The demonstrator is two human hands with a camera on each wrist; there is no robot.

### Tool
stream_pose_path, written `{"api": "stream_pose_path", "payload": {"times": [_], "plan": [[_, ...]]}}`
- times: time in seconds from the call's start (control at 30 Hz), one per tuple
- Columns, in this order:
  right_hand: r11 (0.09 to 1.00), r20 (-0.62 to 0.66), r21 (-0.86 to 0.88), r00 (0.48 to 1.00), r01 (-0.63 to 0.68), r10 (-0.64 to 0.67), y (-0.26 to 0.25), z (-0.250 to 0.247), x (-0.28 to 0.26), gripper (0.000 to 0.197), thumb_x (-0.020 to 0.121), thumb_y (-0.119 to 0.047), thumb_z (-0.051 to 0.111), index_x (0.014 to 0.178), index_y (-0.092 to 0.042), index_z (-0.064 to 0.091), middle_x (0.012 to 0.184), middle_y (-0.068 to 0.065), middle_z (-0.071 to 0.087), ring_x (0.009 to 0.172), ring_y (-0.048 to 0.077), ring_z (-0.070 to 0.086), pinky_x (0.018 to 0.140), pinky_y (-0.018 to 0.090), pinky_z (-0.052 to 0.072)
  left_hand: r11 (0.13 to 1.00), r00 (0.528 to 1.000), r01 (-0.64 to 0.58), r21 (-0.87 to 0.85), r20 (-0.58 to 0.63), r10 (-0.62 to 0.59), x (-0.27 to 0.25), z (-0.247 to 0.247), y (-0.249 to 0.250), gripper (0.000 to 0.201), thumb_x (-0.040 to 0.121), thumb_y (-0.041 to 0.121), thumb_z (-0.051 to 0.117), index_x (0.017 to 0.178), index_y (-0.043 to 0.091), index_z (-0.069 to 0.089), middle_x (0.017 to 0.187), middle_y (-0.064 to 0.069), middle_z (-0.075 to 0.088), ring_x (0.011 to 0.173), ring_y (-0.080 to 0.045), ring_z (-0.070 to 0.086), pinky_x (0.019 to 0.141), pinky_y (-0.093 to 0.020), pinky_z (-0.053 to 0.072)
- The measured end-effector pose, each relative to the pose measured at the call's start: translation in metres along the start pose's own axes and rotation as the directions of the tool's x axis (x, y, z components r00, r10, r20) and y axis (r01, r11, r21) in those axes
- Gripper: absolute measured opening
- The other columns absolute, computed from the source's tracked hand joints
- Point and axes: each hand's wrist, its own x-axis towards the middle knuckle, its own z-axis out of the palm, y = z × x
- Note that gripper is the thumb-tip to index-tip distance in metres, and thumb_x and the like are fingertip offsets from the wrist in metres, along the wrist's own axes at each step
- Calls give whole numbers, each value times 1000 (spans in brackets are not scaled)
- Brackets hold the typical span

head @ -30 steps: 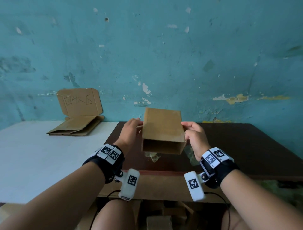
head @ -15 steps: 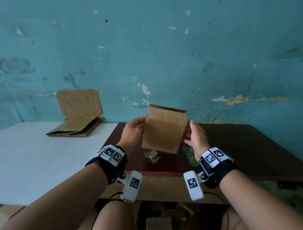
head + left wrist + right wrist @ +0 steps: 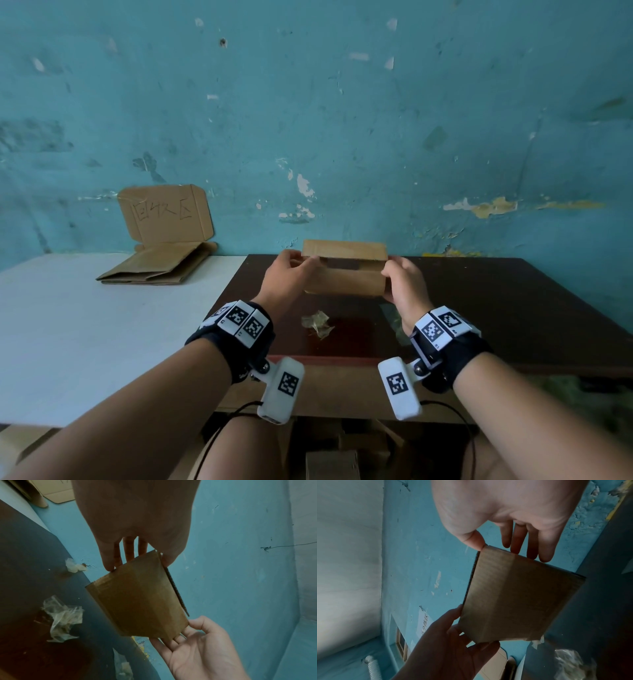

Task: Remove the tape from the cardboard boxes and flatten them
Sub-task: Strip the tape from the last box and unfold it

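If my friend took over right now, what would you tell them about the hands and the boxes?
Left hand and right hand each hold one end of the small cardboard box, lifted above the dark table.
Done: crumpled tape pieces lie on the dark table; flattened boxes are stacked on the white table by the wall.
Left: press this box flat and add it to the stack.

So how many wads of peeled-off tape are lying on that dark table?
2 that I can see. One crumpled wad lies below the held box, toward the left hand. A clearer piece sits by the right wrist. More may be hidden.
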Motion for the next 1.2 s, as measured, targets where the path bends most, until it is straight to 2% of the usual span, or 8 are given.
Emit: {"api": "stream_pose_path", "payload": {"times": [0.17, 0.33, 0.53, 0.7, 0.8, 0.93, 1.1, 1.2], "plan": [[998, 45, -65, 999, 11, -8, 0, 4, -8, 45, 67, -16, 48, 106, -21, 72, 105, 4, 72, 107, 30, 64, 98, 50, 51, 999, 1000, -4, 45, 23, 3, -9, 7, -1, 60, 90, 34, 75, 137, 14, 44, 108, 6, 58, 85, -5, 61, 54, -13, 45], [990, -90, -138, 996, 7, -20, 2, 15, -8, 13, 92, -21, 58, 101, -28, 65, 107, 2, 71, 104, 27, 66, 96, 54, 55, 999, 997, 14, 51, -73, -10, -17, 15, -1, 55, 86, 31, 73, 132, 10, 50, 118, -3, 59, 79, -2, 57, 40, -7, 41], [938, -142, -337, 981, 78, -133, 4, 24, -5, 54, 79, -41, 82, 121, -17, 59, 118, 4, 56, 92, 20, 60, 78, 36, 51, 994, 990, 8, 110, -141, 7, -21, 16, 2, 50, 74, 43, 76, 112, 21, 53, 109, 3, 62, 84, -2, 59, 66, -26, 51], [907, -180, -416, 973, 58, -145, 8, 30, -5, 66, 71, -41, 88, 124, -17, 56, 124, 7, 50, 86, 19, 54, 92, 46, 54, 979, 987, 1, 204, -157, 32, -27, 20, 8, 60, 69, 55, 73, 112, 20, 50, 112, 1, 58, 94, -20, 63, 85, -43, 56], [902, -212, -431, 971, 13, -115, 8, 29, -7, 65, 72, -38, 88, 122, -16, 54, 124, 7, 51, 84, 21, 54, 86, 45, 56, 973, 987, 7, 229, -159, 30, -31, 21, 8, 62, 65, 60, 73, 108, 22, 50, 110, 2, 60, 93, -20, 63, 86, -45, 56], [876, -219, -480, 973, -40, -75, 3, 25, -6, 55, 77, -32, 83, 120, -15, 53, 121, 7, 56, 87, 23, 55, 70, 35, 45, 958, 988, 5, 288, -152, 41, -34, 24, 9, 58, 64, 60, 71, 105, 23, 51, 105, 3, 62, 91, -20, 65, 84, -44, 57], [866, -231, -499, 966, -18, -113, 6, 23, -4, 29, 78, -32, 77, 100, -23, 61, 102, 0, 67, 88, 23, 66, 76, 39, 58, 942, 984, -6, 337, -166, 66, -30, 26, 7, 52, 64, 55, 68, 104, 26, 52, 100, 6, 63, 83, -16, 65, 78, -40, 58], [873, -218, -487, 967, 12, -134, 2, 23, -8, 28, 80, -36, 78, 101, -28, 60, 99, -3, 68, 87, 20, 66, 77, 37, 58, 940, 986, -6, 341, -157, 63, -30, 25, 7, 51, 65, 53, 69, 105, 24, 55, 96, 5, 64, 80, -15, 65, 76, -38, 59]]}}
